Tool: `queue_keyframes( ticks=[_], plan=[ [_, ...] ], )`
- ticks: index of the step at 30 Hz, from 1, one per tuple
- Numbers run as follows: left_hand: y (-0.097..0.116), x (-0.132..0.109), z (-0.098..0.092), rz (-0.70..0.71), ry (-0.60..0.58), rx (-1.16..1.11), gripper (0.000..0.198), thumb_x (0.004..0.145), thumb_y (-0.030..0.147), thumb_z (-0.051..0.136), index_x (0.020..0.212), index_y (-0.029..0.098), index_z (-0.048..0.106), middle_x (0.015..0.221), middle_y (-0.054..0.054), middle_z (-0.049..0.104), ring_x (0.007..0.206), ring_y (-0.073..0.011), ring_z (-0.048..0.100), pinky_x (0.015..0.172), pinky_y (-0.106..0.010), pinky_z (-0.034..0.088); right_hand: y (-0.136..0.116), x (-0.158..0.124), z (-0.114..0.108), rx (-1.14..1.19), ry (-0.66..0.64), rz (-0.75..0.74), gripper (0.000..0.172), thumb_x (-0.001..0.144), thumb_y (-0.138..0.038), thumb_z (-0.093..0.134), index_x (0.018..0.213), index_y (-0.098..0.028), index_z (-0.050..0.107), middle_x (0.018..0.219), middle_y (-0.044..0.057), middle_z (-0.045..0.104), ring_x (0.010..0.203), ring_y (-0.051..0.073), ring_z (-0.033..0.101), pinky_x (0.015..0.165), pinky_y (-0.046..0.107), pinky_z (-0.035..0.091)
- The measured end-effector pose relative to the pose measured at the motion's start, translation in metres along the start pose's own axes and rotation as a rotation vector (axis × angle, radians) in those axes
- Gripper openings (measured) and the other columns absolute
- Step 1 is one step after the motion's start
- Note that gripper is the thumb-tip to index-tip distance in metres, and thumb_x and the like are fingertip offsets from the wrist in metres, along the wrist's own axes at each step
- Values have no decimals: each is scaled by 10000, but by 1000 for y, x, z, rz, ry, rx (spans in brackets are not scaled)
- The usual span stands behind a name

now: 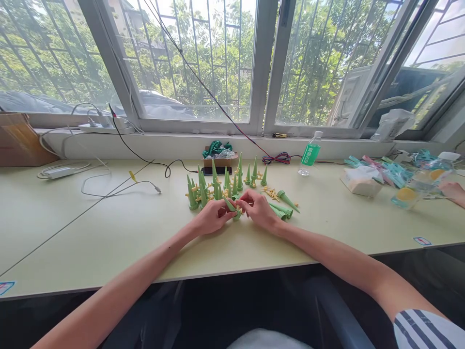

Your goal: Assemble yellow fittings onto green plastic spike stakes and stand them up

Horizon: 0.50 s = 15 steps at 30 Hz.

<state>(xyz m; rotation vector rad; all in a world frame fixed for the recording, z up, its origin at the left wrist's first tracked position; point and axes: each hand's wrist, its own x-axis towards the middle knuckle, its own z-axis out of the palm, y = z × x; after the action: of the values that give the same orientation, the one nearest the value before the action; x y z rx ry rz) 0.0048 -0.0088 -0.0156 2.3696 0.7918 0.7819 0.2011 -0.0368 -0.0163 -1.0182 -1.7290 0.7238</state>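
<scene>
My left hand (213, 216) is closed around a green plastic watering spike (229, 205), which it holds tilted just above the table. My right hand (260, 209) pinches a small yellow valve piece (239, 210) against the wide end of that spike. Whether the piece sits inside the spike, I cannot tell. Behind both hands stand several green spikes (214, 172), points up, many with yellow pieces sticking out of their sides. Right of my right hand lie loose yellow pieces (271, 194), a spike on its side (288, 200) and more lying spikes (282, 212).
Behind the spikes are a dark phone (217, 170) and a small box (232, 162) with green wrapping. A water bottle (310, 154) stands by the sill. At right are a tissue pack (361, 181) and another person's hand (454, 192). Cables (119, 186) run across the left side.
</scene>
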Motion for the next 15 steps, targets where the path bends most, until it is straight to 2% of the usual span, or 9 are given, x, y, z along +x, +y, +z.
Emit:
queue_keyframes(
  ticks=[9, 15],
  plan=[
    [2, 1, 0, 1, 35, -40, 223, 885, 342, 570, 924, 132, 631, 617, 8, 563, 500, -72, 412, 473, -202, 344, 4, 2, 2, 24, 29, 10, 283, 869, -440, 586, 759, -188, 519, 598, -15, 585, 516, 113, 524, 508, 243, 419],
    [1, 1, 1, 0, 127, -114, 241, 877, 365, 582, 907, 130, 628, 789, -62, 656, 571, -100, 531, 498, -215, 432, 7, 3, 2, 19, 32, 21, 347, 861, -510, 571, 765, -181, 519, 616, -5, 594, 517, 111, 546, 503, 238, 433]
  ],
)
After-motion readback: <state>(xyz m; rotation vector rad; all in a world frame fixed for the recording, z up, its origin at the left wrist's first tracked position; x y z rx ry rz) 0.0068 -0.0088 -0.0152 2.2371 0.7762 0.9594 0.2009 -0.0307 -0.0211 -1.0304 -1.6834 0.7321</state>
